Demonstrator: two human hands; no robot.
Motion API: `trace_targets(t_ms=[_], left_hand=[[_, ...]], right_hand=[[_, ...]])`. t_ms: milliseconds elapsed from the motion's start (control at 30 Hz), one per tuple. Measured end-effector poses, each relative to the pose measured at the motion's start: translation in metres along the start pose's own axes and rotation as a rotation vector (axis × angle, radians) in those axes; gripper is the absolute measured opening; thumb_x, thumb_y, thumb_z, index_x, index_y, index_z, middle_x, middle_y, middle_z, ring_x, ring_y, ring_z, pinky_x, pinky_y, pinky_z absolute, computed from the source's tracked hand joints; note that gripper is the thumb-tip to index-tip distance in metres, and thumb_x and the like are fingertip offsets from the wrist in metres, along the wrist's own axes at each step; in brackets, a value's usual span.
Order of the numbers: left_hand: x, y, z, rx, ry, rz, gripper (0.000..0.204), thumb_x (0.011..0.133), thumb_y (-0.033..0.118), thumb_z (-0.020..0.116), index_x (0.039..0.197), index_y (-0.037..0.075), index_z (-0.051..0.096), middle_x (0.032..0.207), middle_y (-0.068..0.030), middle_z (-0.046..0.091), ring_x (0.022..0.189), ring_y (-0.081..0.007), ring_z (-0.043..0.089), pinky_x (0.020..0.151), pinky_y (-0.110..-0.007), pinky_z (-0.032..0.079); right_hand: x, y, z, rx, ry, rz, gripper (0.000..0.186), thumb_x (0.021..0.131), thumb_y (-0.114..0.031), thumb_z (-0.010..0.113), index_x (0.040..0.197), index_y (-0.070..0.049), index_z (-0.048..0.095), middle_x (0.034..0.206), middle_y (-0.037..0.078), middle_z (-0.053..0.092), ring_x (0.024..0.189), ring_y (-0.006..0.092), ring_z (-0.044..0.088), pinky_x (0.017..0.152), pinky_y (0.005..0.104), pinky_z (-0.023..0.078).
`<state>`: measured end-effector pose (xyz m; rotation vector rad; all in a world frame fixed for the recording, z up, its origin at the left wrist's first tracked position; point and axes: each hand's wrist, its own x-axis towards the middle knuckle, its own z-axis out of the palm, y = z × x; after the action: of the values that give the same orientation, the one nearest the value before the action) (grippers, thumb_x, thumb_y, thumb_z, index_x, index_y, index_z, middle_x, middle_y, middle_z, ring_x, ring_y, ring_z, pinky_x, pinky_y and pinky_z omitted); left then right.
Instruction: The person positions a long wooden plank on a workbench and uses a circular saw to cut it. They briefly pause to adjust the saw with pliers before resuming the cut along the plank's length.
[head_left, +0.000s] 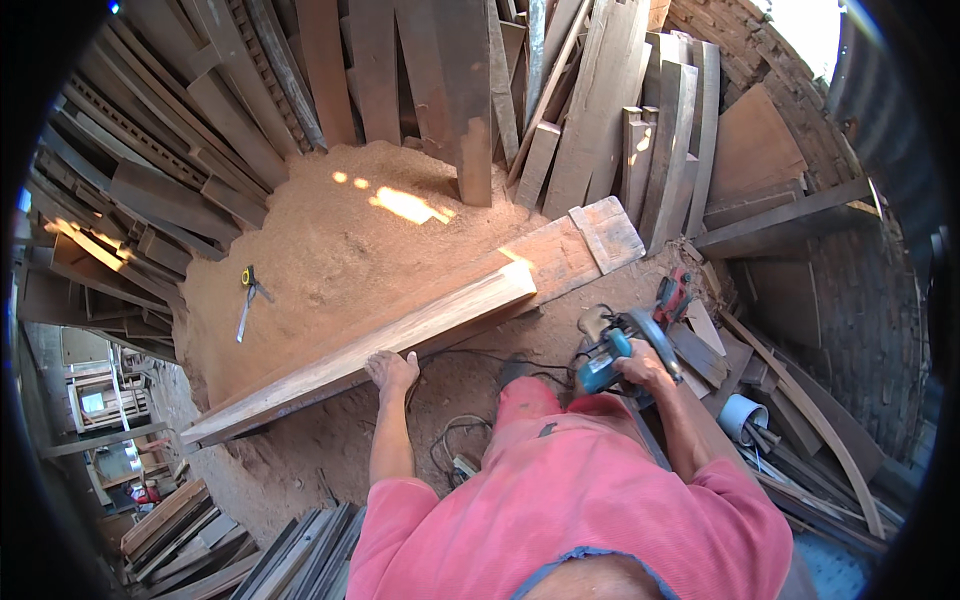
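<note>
A long, pale timber beam lies slantwise before me, its near-left end lower in the view. My left hand rests on the beam's near edge, fingers laid on the wood and gripping nothing. At my right side, my right hand is wrapped round the handle of a teal circular saw with a curved grey guard. The saw is apart from the beam, and its blade is not clearly visible. Under and beyond the beam's right end runs a wide board with a cross strip.
Sawdust covers the ground beyond the beam; a yellow tape measure and a metal square lie there. Upright planks lean all around. A red power tool, white bucket and offcuts sit rightward. A black cable trails near my feet.
</note>
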<state>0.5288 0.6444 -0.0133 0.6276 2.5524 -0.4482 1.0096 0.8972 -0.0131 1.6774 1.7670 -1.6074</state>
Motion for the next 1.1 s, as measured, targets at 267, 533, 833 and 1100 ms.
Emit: trace_targets(t_ms=[267,533,833,1100], left_hand=[[-0.009,0.008,0.014,0.002,0.031,-0.035,0.112,0.088,0.053,0.067,0.151,-0.022,0.014,0.158,-0.0455,0.015,0.152,-0.0552,0.012,0.126,-0.057,0.01],[-0.011,0.008,0.002,-0.058,-0.022,-0.053,0.111,0.088,0.053,0.067,0.153,-0.02,0.014,0.159,-0.0446,0.016,0.153,-0.054,0.011,0.126,-0.058,0.006],[-0.036,0.111,-0.017,-0.161,-0.013,0.281,0.105,0.088,0.058,0.065,0.163,0.003,0.016,0.163,-0.0419,-0.002,0.151,-0.0577,-0.012,0.122,-0.064,-0.007],[-0.103,0.218,0.022,-0.946,-0.137,0.47,0.071,0.085,0.044,0.077,0.14,0.005,0.056,0.148,-0.0233,0.05,0.134,-0.0387,0.049,0.11,-0.049,0.04]], right_hand=[[-0.049,0.008,-0.096,0.429,0.369,-0.041,0.016,0.079,-0.01,0.065,0.091,0.0,0.061,0.068,0.005,0.059,0.051,0.0158,0.057,0.047,0.0319,0.044],[-0.084,-0.094,-0.131,0.329,0.466,-0.302,0.02,0.083,-0.008,0.065,0.101,0.0,0.065,0.073,-0.001,0.058,0.061,0.0088,0.053,0.056,0.0261,0.042],[-0.032,-0.236,-0.111,0.133,0.099,-0.569,0.026,0.088,-0.014,0.071,0.109,0.001,0.066,0.078,-0.001,0.061,0.064,0.0071,0.053,0.058,0.0263,0.045],[0.01,-0.307,-0.093,-0.038,-0.495,-0.669,0.035,0.083,-0.014,0.072,0.112,0.003,0.066,0.087,0.001,0.065,0.077,0.0099,0.059,0.072,0.0284,0.05]])
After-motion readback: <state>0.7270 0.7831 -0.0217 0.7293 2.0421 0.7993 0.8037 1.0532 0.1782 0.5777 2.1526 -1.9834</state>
